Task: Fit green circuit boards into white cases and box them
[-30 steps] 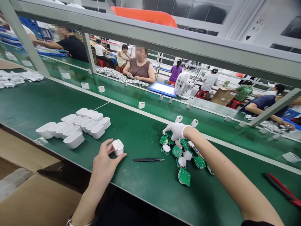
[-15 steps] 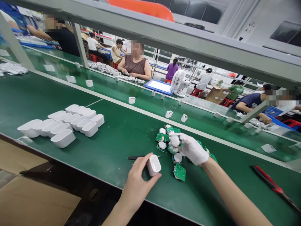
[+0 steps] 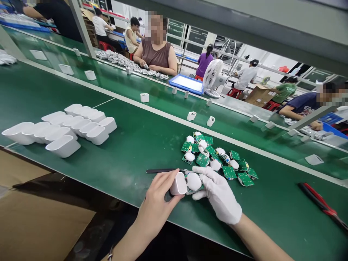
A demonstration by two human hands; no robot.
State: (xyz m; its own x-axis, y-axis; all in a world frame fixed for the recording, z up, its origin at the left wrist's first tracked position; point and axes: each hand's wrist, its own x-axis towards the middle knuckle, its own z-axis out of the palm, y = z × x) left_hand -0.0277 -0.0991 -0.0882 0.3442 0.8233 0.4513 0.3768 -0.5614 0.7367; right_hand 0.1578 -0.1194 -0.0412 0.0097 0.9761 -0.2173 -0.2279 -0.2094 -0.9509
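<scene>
Between thumb and fingers, my bare left hand [image 3: 160,197] grips a white plastic housing [image 3: 179,184], its open end turned to the right. My right hand [image 3: 219,195], in a white glove, is closed on a green circuit board [image 3: 194,182] that has a rounded white part on top. The board is held right beside the housing's opening; whether they touch I cannot tell. Behind my hands lies a loose pile of similar circuit boards [image 3: 202,160]. Black tweezers [image 3: 160,170] rest on the green surface just beyond my left hand.
Several white housings [image 3: 63,145] stand grouped at left on the green table [image 3: 130,156]. Red-and-black pliers [image 3: 318,199] lie at right. Past a pale strip, a belt [image 3: 168,108] carries spaced-out housings. A grey beam [image 3: 244,32] crosses overhead; a person [image 3: 156,54] sits opposite.
My right hand has come from the pile toward me and left, bringing a circuit board beside the housing. The left hand keeps its hold. The camera view has tilted downward.
</scene>
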